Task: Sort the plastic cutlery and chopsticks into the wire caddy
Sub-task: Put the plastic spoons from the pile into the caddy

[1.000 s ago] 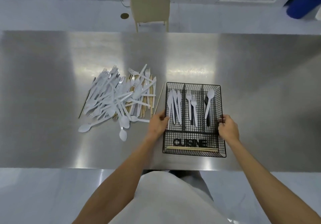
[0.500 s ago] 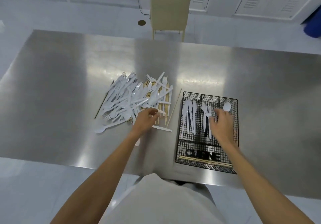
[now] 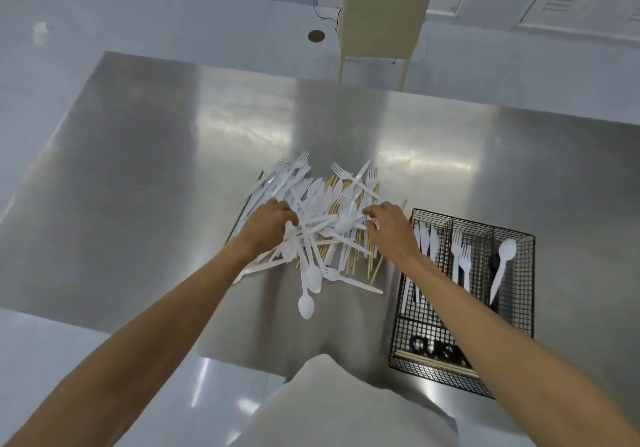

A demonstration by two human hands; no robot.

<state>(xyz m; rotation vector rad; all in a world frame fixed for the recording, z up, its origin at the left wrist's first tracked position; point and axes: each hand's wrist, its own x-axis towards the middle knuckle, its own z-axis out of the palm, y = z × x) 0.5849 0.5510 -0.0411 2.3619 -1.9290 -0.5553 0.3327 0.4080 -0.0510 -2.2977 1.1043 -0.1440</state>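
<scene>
A heap of white plastic cutlery (image 3: 313, 197) mixed with wooden chopsticks (image 3: 349, 259) lies in the middle of the steel table (image 3: 156, 176). My left hand (image 3: 268, 226) rests on the heap's left side, fingers curled into the pieces. My right hand (image 3: 391, 226) reaches into its right side, fingers spread over the cutlery. Whether either hand grips a piece I cannot tell. The black wire caddy (image 3: 519, 308) stands to the right, holding knives, forks (image 3: 460, 256), a spoon (image 3: 502, 263) and chopsticks (image 3: 436, 361) in the front slot.
Loose spoons (image 3: 306, 302) lie near the table's front edge below the heap. A beige chair (image 3: 381, 13) stands behind the table's far edge. My right forearm crosses over the caddy's left compartments.
Both hands left the caddy and moved left onto the cutlery heap; the right hand crossed from the caddy to the heap's right side. The camera view shifted left.
</scene>
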